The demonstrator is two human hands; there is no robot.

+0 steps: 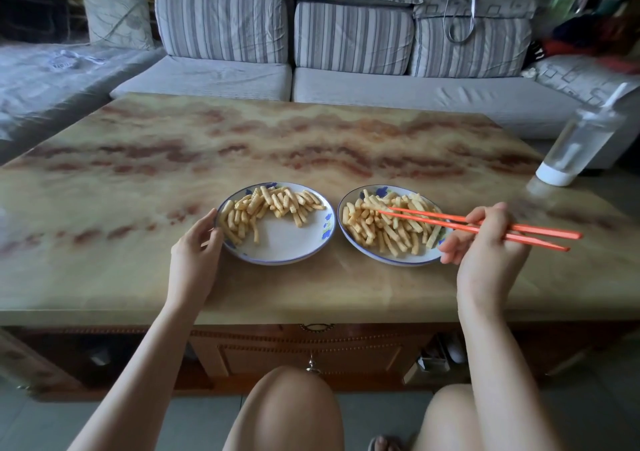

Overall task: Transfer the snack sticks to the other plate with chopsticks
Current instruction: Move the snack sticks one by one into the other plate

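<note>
nearest the camera, the right hand (485, 239) is curled closed around the back third of a pair of orange chopsticks (450, 224), thumb and forefinger pinching them while the lower fingers hang loose over the near right rim of the right plate (388, 260). the left hand (195, 250) is half open with nothing in its grasp, its fingertips (216, 231) resting against the left rim of the left plate (287, 253), which looks like a steadying touch. both plates sit side by side near the front edge of the marbled table (138, 173), almost touching. the snack sticks (384, 229) fill most of the right plate in a loose heap; a second lot (266, 205) lies along the far and left side of the left plate, leaving its near right part bare. the chopstick tips reach in from the right and lie over the far middle of the right heap, only slightly parted; whether they have a stick between them cannot be told. to do this pick well, i judge it best to choose a stick lying on top and free of its neighbours, close the tips across its middle so it does not pivot, squeeze lightly since these look brittle, lift straight, then carry low across the small gap to the bare patch. farther off, a clear bottle (575, 149) stands near the right edge, well clear, and a striped sofa (346, 35) lies beyond.
</note>
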